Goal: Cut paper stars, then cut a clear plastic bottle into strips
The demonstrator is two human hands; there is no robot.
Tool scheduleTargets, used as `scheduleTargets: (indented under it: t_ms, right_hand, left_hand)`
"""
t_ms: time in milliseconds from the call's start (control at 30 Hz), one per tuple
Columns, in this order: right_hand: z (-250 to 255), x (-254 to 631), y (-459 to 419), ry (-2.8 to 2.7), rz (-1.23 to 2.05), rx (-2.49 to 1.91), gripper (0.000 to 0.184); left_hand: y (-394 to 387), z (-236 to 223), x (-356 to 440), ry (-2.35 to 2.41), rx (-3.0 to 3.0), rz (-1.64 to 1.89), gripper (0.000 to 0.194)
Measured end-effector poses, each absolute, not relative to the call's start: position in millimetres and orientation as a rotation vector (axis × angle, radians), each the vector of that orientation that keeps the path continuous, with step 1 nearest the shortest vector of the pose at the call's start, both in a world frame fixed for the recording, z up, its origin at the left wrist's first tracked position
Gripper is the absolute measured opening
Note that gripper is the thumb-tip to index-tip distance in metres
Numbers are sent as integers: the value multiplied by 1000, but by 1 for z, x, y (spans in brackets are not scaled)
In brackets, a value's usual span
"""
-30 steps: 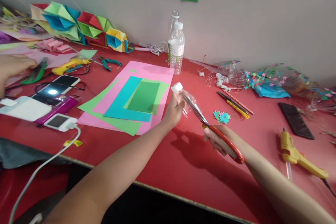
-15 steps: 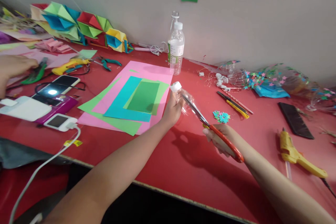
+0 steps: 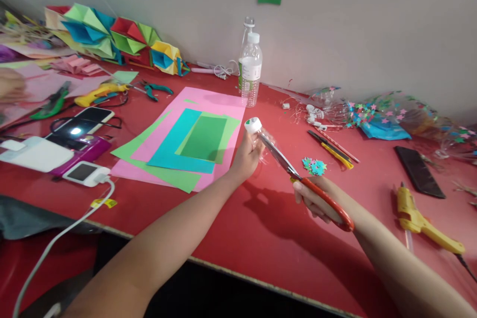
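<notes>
My left hand [image 3: 248,155] is closed on a clear plastic bottle piece [image 3: 269,140] with a white cap [image 3: 253,125]; part of the plastic is hidden behind my fingers and the blades. Red-handled scissors [image 3: 324,198] are gripped in my right hand [image 3: 316,203], their metal blades reaching up and left to the plastic just beside the cap. Both hands are raised over the red table, casting a shadow on it. Right of the blades lies a small heap of blue star sequins [image 3: 315,166].
Stacked coloured paper sheets [image 3: 179,144] lie left of my hands, with two plastic bottles [image 3: 251,72] behind. A cutter [image 3: 331,150], a dark phone [image 3: 419,171] and a yellow glue gun [image 3: 425,223] lie right. At far left, another person's hand [image 3: 11,85] is near green-handled pliers [image 3: 52,102].
The capped plastic piece turns slightly in my left hand, showing more of the cap's top. My right hand and the scissors shift a little right. The other person's hand moves left, off the pliers.
</notes>
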State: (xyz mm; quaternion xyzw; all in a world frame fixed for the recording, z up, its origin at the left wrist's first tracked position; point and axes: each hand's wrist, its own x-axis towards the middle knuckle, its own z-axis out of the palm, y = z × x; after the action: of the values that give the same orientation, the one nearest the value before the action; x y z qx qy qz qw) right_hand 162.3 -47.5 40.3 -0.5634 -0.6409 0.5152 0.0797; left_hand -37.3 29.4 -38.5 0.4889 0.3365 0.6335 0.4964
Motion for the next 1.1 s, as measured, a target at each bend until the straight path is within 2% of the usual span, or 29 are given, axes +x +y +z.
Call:
scheduleTargets:
  t_ms: [367, 633, 800, 1000, 1100]
  right_hand:
    - [43, 158, -46, -1853, 1554, -1813, 46]
    - [42, 156, -44, -1844, 1564, -1799, 50]
    - [35, 162, -45, -1904, 1615, -1618, 52]
    - [44, 165, -48, -2035, 1550, -1471, 58]
    - [45, 166, -45, -2082, 1437, -1508, 58]
  left_hand:
    - [29, -35, -38, 804, 1209, 1551, 35]
    - [30, -34, -37, 700, 1210, 1583, 43]
    - [27, -33, -34, 674, 1095, 1538, 52]
    - [32, -23, -38, 704, 665, 1567, 31]
    - [29, -15, -40, 665, 614, 1525, 31]
